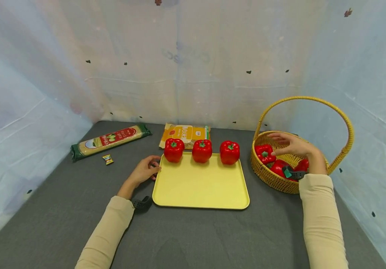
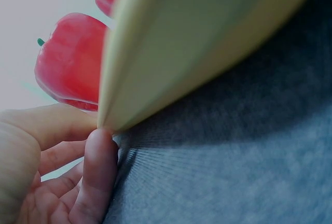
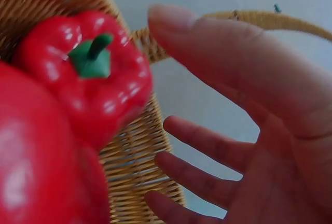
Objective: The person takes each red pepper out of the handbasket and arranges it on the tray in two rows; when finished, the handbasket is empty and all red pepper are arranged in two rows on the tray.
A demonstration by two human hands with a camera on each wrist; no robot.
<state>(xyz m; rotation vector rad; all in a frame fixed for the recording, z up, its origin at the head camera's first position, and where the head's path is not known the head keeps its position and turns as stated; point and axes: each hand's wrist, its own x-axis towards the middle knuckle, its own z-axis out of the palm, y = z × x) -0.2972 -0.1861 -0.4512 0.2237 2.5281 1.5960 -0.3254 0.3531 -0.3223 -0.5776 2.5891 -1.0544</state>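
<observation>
My left hand (image 1: pixel 144 170) pinches the left rim of the yellow tray (image 1: pixel 199 186) between thumb and fingers; the left wrist view shows the fingertips (image 2: pixel 99 143) right at the tray's edge (image 2: pixel 155 63). Three red bell peppers (image 1: pixel 201 151) with green stems stand in a row along the tray's far side. Over the wicker basket (image 1: pixel 270 183) is my right hand (image 1: pixel 292 145), its fingers spread and nothing between them. More red bell peppers lie inside the basket. One of them, a pepper (image 3: pixel 116 102) with its stem up, sits just beside my right thumb in the right wrist view.
An orange food packet (image 1: pixel 187 132) lies behind the tray. Toward the back left is a long green-ended pasta packet (image 1: pixel 112 140), with a small wrapped candy (image 1: pixel 107 159) in front of it. The basket's tall arched handle (image 1: pixel 314 99) rises around my right hand.
</observation>
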